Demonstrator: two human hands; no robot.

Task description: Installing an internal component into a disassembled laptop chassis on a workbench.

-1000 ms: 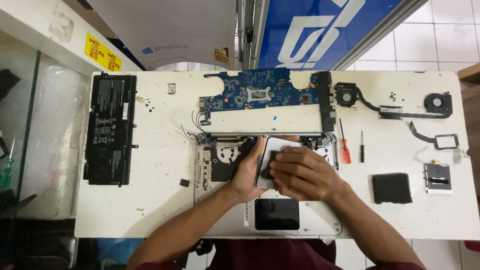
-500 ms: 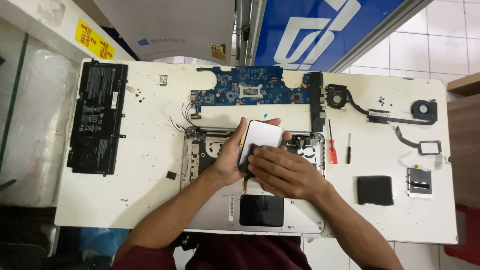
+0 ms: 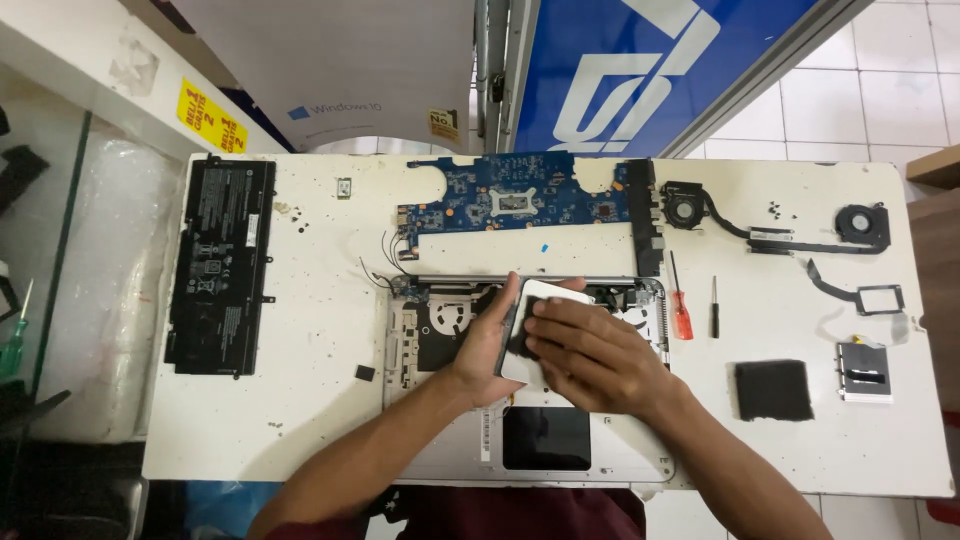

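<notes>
Both hands work over the open laptop shell point(image 3: 440, 440) on the white tabletop point(image 3: 300, 400). The left hand point(image 3: 490, 345) curls its fingers around the left edge of a flat white part point(image 3: 535, 300), gripping it above the shell's middle. The right hand point(image 3: 590, 355) lies flat with fingers spread, pressing on the same part. Behind the shell lies a blue board point(image 3: 510, 200); left of it a battery point(image 3: 220, 265); right of it a red screwdriver point(image 3: 680, 310).
</notes>
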